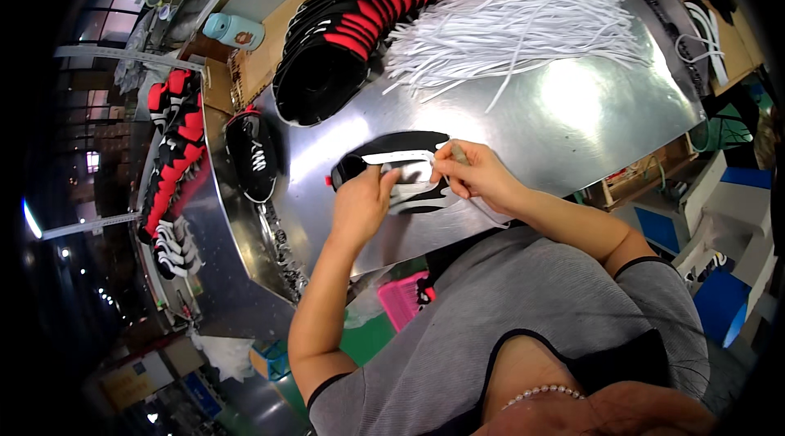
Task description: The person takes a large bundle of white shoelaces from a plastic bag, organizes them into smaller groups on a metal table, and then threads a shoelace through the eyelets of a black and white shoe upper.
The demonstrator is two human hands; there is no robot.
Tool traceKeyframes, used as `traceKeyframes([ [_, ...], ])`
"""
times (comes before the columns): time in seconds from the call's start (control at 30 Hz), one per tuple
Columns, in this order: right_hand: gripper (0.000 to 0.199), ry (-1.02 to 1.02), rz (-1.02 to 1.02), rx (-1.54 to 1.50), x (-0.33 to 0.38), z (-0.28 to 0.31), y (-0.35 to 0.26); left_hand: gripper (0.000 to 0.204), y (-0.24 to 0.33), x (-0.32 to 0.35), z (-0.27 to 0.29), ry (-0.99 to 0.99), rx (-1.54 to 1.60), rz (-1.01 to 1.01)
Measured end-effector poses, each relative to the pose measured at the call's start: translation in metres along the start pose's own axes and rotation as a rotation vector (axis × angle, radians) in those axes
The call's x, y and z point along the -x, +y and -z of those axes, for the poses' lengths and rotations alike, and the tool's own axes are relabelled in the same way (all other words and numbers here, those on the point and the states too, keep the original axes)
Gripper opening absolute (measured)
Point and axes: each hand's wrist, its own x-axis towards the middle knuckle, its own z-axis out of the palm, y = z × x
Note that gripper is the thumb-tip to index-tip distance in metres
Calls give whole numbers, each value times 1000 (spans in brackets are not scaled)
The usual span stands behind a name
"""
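Note:
A black and white shoe upper [409, 143] lies on the metal table [540, 129] in front of me. My left hand [362, 205] grips its left end, where a bit of red shows, with the thumb over the white part and slightly blurred. At the upper's right side, my right hand [481, 176] pinches a white shoelace, whose loose end trails below the palm toward the table's front edge. The lace's path through the eyelets is too blurred to make out. Further left lies a black shoe [251, 156] with white laces crossed over its front.
Behind my hands stand a long row of nested black and red shoe uppers [352, 23] and a heap of white shoelaces [515, 31]. A light blue bottle [235, 31] is at the back left. More red and black uppers [176, 150] line the left side. A pink basket [401, 301] sits below the edge.

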Motion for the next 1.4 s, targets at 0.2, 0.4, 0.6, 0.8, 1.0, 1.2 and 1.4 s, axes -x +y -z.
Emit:
traceKeyframes([
  [0.2, 15, 40, 34, 176, -17, 5, 2, 64, 0, -31, -27, -488, 1404, 356],
  [0.4, 19, 105, 280, 227, -8, 6, -7, 46, 46, -11, -35, -165, 1686, 170],
  [0.6, 20, 132, 379, 389, 6, -6, -14, 22, 67, 0, -37, 187, 1680, -9],
  [0.8, 20, 113, 452, 597, 9, -4, -21, 17, 76, 3, -40, 334, 1652, 56],
  [1.0, 27, 93, 475, 801, 24, -3, -30, 17, 79, 5, -41, 457, 1594, 24],
  [1.2, 15, 66, 397, 870, 21, 5, -35, 13, 81, 3, -38, 494, 1499, 15],
  [1.4, 12, -9, 374, 944, 12, 17, -44, 17, 83, 5, -48, 574, 1101, -136],
])
